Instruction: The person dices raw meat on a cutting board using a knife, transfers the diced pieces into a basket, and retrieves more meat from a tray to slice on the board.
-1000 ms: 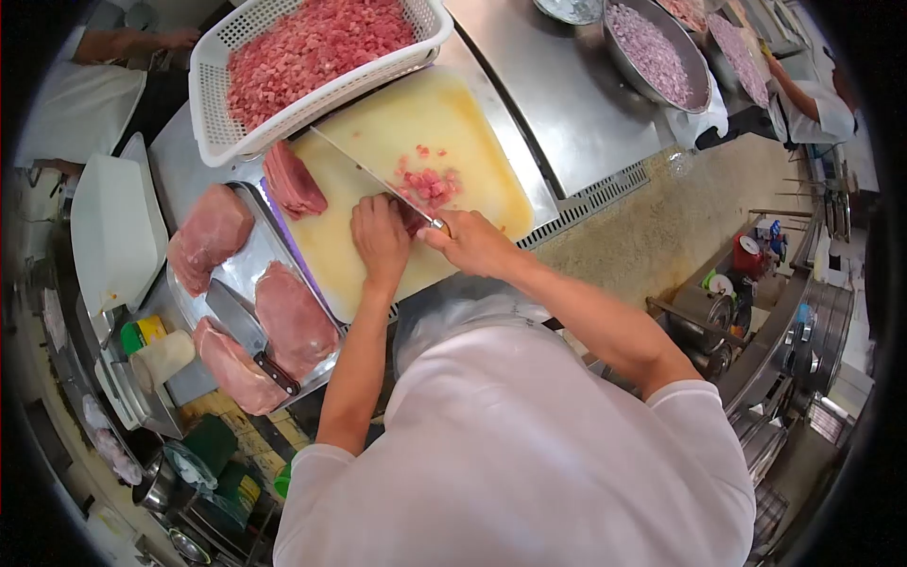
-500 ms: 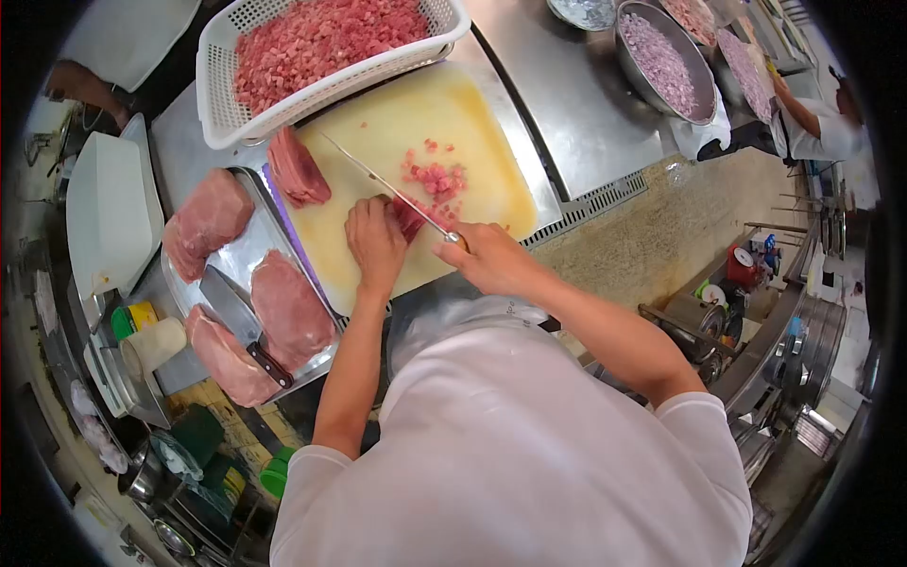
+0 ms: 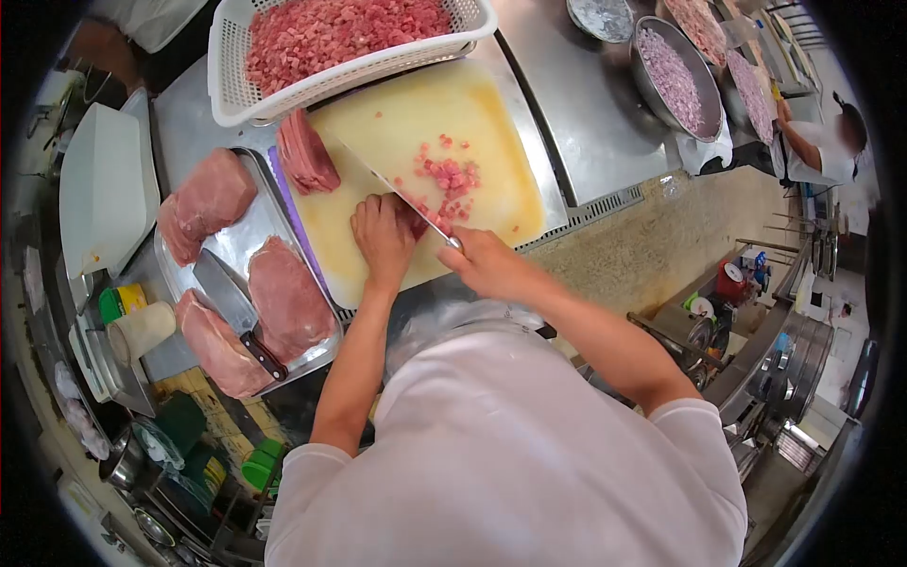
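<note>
My right hand is wrapped round the handle of a long knife, whose blade slants up and left across the yellowed cutting board. Under the curled fingers of my left hand is a piece of raw meat, partly hidden by the fingers and the blade. Small diced meat lies scattered on the board, on the far side of the blade. A sliced stack of raw meat sits at the board's left edge.
Behind the board stands a white perforated basket of diced meat. At left, a metal tray holds large meat pieces and another knife. Bowls of chopped food, one a metal bowl, are at upper right, near a co-worker.
The whole view has shifted slightly. Both hands stay at the board, the left on the meat and the right on the knife, with the blade's angle nearly the same.
</note>
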Tool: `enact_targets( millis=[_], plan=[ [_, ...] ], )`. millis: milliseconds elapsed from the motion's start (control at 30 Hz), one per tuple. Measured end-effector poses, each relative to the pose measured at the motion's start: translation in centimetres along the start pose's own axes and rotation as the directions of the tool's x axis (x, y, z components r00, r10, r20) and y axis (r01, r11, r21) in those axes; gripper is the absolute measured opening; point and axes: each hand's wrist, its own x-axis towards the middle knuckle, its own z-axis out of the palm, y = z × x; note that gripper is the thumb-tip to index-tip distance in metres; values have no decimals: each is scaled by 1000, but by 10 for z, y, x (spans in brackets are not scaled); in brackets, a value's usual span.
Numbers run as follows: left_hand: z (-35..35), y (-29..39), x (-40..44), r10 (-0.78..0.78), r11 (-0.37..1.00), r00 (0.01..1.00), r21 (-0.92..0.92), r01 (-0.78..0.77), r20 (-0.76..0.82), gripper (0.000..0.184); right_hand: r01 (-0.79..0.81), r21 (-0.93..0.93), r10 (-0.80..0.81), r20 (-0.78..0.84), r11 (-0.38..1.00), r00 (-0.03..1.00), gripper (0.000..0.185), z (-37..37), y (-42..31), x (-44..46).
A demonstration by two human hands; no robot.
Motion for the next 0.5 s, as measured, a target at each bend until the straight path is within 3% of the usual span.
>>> enact_targets(
  millis=[100, 300, 400, 500],
  plan=[
    [-1, -4, 0, -9, 1000, 999, -10, 9, 46, 21, 136, -48, -141, -96, 989, 985, 44, 20, 11, 35],
    [-12, -8, -2, 47, 989, 998, -139, -54, -48, 19, -169, -3, 169, 63, 986, 984, 44, -18, -38, -11],
    [-7, -5, -5, 13, 1000, 1000, 0, -13, 8, 19, 24, 28, -23, -18, 999, 1000, 46, 8, -3, 1],
    [-11, -4, -4, 12, 999, 1000, -35, -12, 12, 21, 56, -16, -57, -70, 998, 996, 45, 25, -2, 32]
  ],
)
